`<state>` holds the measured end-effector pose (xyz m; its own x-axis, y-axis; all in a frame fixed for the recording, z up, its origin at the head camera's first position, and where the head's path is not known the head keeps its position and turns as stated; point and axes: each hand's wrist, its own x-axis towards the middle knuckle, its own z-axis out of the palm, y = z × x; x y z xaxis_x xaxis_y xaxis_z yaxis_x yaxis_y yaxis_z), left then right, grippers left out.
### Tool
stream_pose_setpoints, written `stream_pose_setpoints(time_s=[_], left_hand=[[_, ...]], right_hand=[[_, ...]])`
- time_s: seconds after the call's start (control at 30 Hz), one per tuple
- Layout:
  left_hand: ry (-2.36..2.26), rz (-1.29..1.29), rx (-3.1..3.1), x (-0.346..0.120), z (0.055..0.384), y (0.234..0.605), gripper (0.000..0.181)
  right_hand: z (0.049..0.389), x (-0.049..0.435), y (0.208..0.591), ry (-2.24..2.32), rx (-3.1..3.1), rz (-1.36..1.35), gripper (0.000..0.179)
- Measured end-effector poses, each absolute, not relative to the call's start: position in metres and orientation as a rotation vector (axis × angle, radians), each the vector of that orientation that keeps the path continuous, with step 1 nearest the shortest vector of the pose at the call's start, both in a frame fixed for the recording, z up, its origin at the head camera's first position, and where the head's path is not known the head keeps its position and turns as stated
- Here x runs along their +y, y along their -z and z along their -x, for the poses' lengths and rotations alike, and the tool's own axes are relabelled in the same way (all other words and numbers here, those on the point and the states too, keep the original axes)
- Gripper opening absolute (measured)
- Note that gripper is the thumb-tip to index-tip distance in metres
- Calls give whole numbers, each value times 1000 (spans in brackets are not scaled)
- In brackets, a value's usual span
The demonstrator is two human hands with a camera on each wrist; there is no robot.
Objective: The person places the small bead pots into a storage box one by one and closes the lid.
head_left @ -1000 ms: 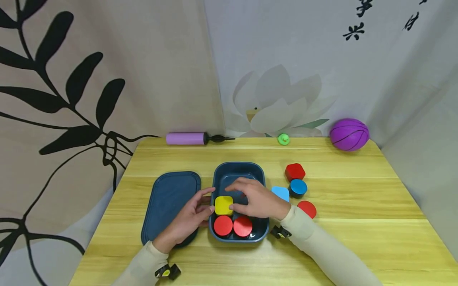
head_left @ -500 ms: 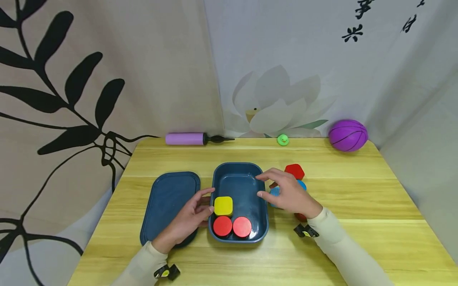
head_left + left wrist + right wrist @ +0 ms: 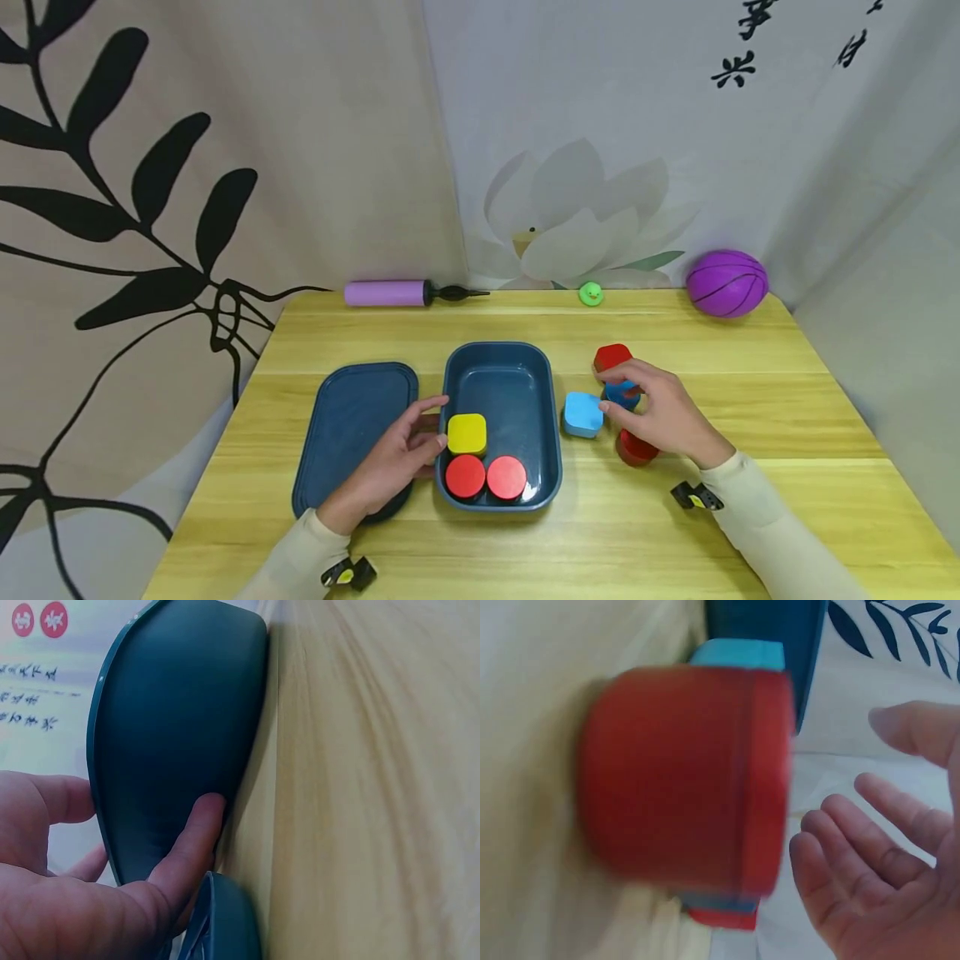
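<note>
A dark blue box (image 3: 517,417) stands before me, with a yellow rounded-square block (image 3: 467,432) and two red round ones (image 3: 486,477) inside. My left hand (image 3: 401,454) touches its left wall; the left wrist view has thumb and fingers against the outside. To the right of the box, my right hand (image 3: 663,412) hovers over loose blocks, thumb and fingers spread and holding nothing. Under or beside it are a light blue rounded-square block (image 3: 582,414), a darker blue round one (image 3: 621,393), a red angular one (image 3: 612,357) and a red round one (image 3: 682,780), large in the right wrist view.
The dark blue lid (image 3: 352,442) lies left of the box, partly beneath my left forearm. Along the back edge of the wooden table (image 3: 750,500) sit a purple hand pump (image 3: 386,293), a small green duck (image 3: 591,293) and a purple ball (image 3: 727,284). Curtains hang behind.
My right hand has let go of the yellow block in the box and moved right, out over the loose blocks. My left hand has stayed at the box's left wall.
</note>
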<state>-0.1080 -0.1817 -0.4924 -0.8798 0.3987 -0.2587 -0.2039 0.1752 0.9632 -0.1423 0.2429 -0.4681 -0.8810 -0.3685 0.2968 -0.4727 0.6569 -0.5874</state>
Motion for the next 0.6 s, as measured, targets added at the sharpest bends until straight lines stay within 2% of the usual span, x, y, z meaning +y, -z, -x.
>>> stream_pose_setpoints(time_s=[0.37,0.6], left_hand=[[-1753,-185,1999,-182,108,491,60],[-1749,-179,1997,-181,108,491,60]], right_hand=[[121,274,486,-1029,-2718,-661,28],[111,279,490,-1024,-2765,-680,34]])
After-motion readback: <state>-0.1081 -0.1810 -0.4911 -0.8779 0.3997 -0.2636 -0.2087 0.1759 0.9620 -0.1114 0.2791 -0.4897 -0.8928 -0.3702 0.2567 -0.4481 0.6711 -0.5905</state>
